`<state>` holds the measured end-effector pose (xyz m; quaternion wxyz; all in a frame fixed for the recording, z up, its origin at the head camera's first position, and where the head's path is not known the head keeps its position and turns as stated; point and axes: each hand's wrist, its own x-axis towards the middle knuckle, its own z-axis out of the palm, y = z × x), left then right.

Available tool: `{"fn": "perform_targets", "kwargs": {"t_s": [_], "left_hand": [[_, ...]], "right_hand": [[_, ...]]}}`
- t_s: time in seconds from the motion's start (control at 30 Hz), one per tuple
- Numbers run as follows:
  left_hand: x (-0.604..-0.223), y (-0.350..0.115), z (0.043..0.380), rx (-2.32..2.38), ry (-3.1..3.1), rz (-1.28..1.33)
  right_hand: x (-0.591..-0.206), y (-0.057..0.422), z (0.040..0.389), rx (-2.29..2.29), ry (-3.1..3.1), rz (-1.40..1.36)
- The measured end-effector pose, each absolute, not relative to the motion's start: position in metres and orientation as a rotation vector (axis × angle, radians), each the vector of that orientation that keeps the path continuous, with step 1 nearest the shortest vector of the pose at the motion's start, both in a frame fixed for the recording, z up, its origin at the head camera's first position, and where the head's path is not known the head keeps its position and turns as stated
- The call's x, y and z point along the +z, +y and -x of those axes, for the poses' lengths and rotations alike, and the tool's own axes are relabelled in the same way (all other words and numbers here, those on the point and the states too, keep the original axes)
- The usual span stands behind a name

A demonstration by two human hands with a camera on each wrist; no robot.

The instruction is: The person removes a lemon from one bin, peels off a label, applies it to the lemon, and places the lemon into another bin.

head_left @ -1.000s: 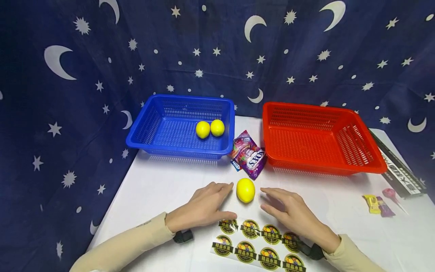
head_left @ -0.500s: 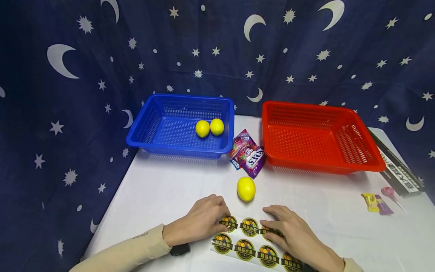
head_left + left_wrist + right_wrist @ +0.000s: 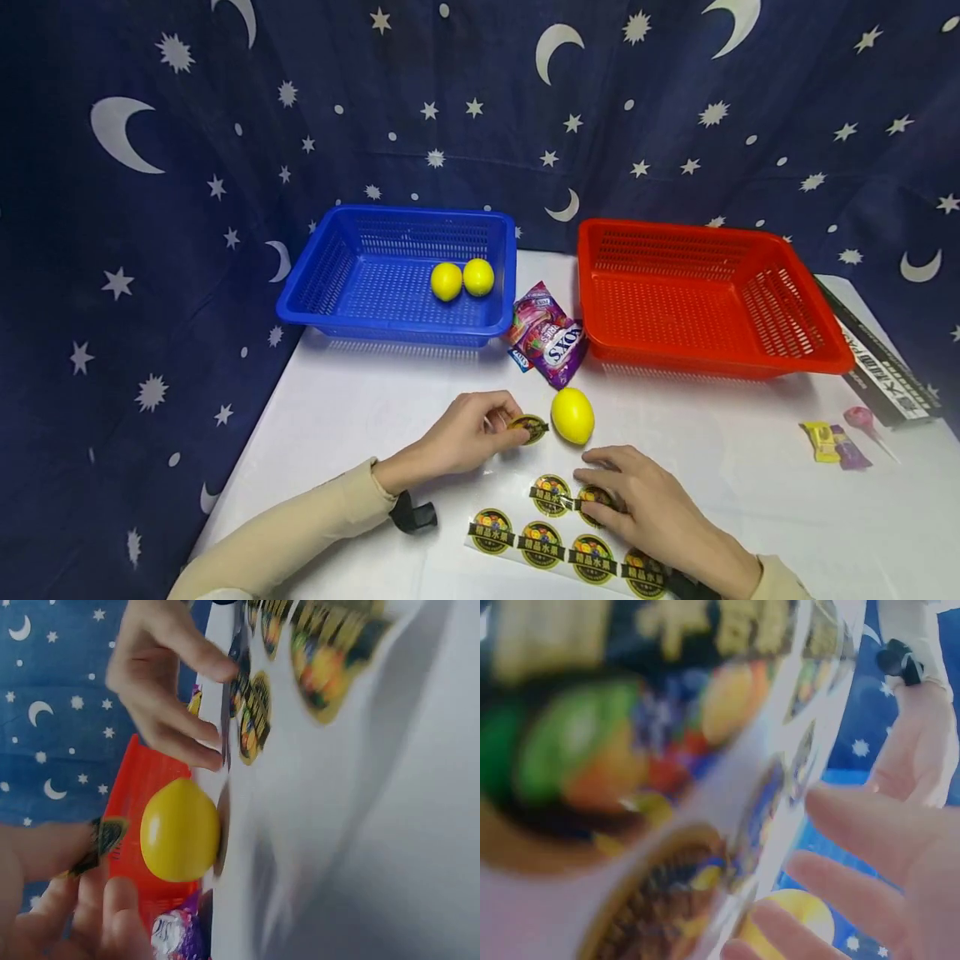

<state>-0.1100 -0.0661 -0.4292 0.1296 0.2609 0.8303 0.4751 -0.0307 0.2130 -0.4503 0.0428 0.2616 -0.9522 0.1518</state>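
Note:
My left hand (image 3: pixel 467 435) pinches a round black-and-gold fruit sticker (image 3: pixel 531 428) between thumb and fingers, just left of a yellow lemon (image 3: pixel 572 416). In the left wrist view the same sticker (image 3: pixel 105 838) sits at the fingertips, apart from the lemon (image 3: pixel 180 831). My right hand (image 3: pixel 651 510) lies over the right part of the sticker sheet (image 3: pixel 525 500), its fingers extended and loosely bent, covering some stickers. The upper left spot of the sheet has no sticker on it.
A blue basket (image 3: pixel 397 333) holds two lemons (image 3: pixel 462 279). To its right stands a red basket (image 3: pixel 705 354), with a purple candy bag (image 3: pixel 551 337) between them. Small candies (image 3: pixel 832 446), a pink lollipop (image 3: pixel 858 418) and a black-and-white box (image 3: pixel 888 375) lie at the right.
My left hand has peeled a sticker off the sheet's upper left corner and carried it up beside the lemon. The lemon has shifted right. My right hand moved down onto the sheet.

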Motion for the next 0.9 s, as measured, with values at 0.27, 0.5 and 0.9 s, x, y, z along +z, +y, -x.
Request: {"fn": "perform_targets", "kwargs": {"t_s": [0.27, 0.5, 0.9], "left_hand": [[-0.425, -0.020, 0.139, 1.475, 2.346, -0.659], [-0.433, 0.001, 0.150, 1.486, 2.323, -0.606], [-0.428, 0.006, 0.166, 1.025, 2.594, -0.823]], "right_hand": [[-0.438, 0.227, 0.075, 0.691, -2.691, -0.617], [-0.444, 0.230, 0.097, 0.841, -2.744, -0.719], [-0.448, 0.221, 0.109, 0.988, -2.785, -0.648]]}}
